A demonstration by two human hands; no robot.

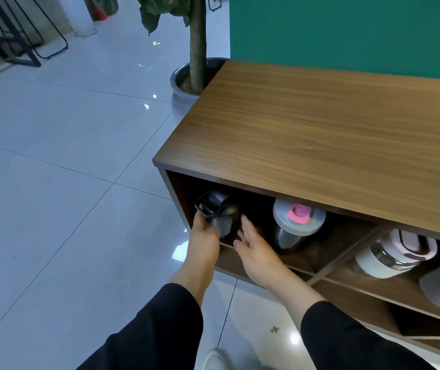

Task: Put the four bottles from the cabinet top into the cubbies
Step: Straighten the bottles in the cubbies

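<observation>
Left hand [205, 237] clamps the black bottle [220, 213], upright inside the cubby [184, 193]; right hand [256, 251], fingers spread and empty, hovers just right of it.

There is a single view, taken from a wide-angle camera on the person's head, looking forward and steeply down. It stands above and in front of the brown wood-grain cabinet [320, 134], near its left end, so the top slopes away to the right and the open cubbies below appear obliquely along the lower right. The two black-sleeved arms enter from the bottom edge, close to the lens, and reach away from it. The glossy pale tiled floor [53, 169] fills the left half. A green wall [347, 30] closes the upper right. Straight lines bow toward the frame edges.
</observation>
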